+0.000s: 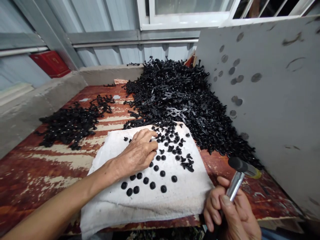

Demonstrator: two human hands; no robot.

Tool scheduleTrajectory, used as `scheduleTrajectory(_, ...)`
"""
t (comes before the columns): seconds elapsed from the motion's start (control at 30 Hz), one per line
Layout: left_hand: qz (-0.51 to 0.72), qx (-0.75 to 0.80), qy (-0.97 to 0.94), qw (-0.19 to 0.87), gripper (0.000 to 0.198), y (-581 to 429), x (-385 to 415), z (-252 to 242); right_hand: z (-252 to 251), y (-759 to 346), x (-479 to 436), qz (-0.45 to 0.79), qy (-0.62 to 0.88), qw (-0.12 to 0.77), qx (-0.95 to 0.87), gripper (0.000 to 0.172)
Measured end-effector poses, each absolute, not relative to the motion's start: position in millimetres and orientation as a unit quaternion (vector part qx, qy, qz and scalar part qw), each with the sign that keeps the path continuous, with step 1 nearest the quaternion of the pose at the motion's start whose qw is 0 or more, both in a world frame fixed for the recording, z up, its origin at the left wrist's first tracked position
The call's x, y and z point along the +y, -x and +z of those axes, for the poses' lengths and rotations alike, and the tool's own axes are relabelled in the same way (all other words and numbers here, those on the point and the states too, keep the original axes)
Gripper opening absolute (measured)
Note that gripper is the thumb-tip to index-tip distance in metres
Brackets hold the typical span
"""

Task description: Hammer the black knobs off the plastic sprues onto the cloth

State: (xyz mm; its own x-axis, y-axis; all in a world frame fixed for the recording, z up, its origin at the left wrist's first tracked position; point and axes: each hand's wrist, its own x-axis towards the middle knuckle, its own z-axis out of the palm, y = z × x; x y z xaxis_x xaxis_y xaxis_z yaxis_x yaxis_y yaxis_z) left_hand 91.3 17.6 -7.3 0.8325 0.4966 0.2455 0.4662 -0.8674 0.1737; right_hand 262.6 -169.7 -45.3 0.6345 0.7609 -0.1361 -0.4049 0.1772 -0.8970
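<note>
My right hand [231,208] is wrapped round a double-faced mallet [235,186], at the front right. Its metal shaft rises from the fist to a head with one black end and one yellowish end. My left hand [141,148] rests palm down over a white cloth [112,206], fingers bent among small black round pieces. Whatever is between its fingertips is hidden. Several of these black discs [152,185], each with a raised middle, lie spread out nearer me. More pieces [172,136] are bunched beyond the fingers, and a few lie on their sides.
A large heap of black linked parts [170,90] fills the back right, against a grey board [270,83]. A smaller pile [72,123] lies left on the worn red tabletop [30,170]. A low concrete ledge [50,96] bounds the left, with a red box [51,63] behind.
</note>
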Motion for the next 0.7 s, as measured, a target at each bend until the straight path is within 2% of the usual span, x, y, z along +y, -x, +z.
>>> scheduleTrajectory(0.7,0.152,0.293,-0.941,0.067,0.016,-101.9,9.5,-11.2,-48.9,-260.6,-168.7,0.394,0.483,0.766,-0.156,0.020)
